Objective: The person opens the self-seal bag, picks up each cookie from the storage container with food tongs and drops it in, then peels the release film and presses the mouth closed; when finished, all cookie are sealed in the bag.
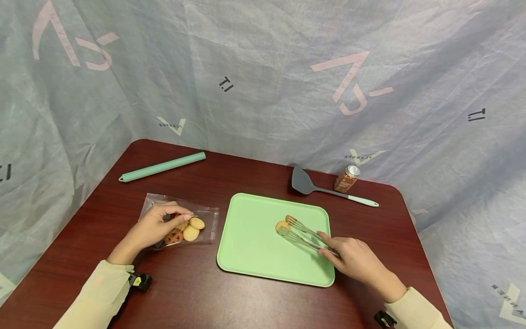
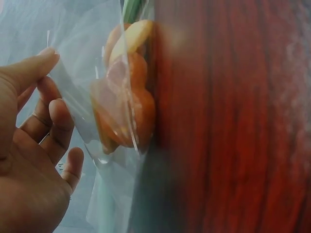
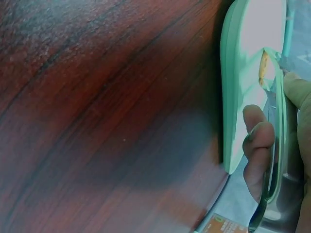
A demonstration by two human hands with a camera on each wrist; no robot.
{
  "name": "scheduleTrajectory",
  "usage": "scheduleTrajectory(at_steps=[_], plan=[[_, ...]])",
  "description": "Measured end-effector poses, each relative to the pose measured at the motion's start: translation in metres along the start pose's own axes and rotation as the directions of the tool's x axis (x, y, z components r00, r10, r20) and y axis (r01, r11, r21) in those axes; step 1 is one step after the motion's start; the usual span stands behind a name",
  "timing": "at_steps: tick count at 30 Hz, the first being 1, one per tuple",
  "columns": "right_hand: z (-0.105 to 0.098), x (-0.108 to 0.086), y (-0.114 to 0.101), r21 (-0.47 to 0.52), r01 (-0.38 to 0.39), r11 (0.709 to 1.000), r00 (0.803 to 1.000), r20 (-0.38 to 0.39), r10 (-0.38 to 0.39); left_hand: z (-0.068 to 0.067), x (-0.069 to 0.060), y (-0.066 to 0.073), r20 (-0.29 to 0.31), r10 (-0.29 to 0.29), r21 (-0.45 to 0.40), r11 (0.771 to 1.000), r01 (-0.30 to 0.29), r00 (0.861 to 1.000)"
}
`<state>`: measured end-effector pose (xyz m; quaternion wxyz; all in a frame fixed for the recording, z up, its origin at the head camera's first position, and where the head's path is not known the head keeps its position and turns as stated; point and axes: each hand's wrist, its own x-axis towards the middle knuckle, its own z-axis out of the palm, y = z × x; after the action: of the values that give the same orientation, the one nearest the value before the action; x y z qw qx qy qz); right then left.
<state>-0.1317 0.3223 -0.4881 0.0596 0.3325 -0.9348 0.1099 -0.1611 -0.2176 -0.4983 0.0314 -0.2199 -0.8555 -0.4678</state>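
Head view, item one: left hand (image 1: 158, 226), thumb and finger pinching the film of a clear plastic bag (image 1: 212, 224). Contents: yellow biscuits (image 1: 191, 233) and a brown pretzel (image 1: 174, 236), partly hidden under that hand, so I cannot count them. Item two: right hand (image 1: 355, 258), gripping slotted metal tongs (image 1: 302, 227), their blades narrowly parted. Item three: single round cookie (image 1: 282, 225) between the tong tips, over the green tray (image 1: 255, 246), partly covered by the lower blade; whether it touches the tray I cannot tell. Right wrist gives me only its edge. Item four: grey turner (image 1: 303, 182) behind the tray; spice jar (image 1: 345, 179) beside its handle, lettering too small for me. Item five: mint-green rod (image 1: 162, 168), behind the bag.
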Motion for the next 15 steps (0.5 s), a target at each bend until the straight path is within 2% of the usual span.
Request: scheduleTrajectory(at_steps=[5,15], plan=[[0.0,0.004,-0.003,-0.002,0.027,1.0,0.999,-0.019,-0.027,-0.002,0.0,-0.001,0.0,-0.013,0.005,1.0,0.013,1.0],[0.002,0.018,-0.011,0.072,0.03,0.997,1.0,-0.012,-0.029,-0.003,-0.001,0.0,-0.004,-0.018,0.002,1.0,0.018,1.0]])
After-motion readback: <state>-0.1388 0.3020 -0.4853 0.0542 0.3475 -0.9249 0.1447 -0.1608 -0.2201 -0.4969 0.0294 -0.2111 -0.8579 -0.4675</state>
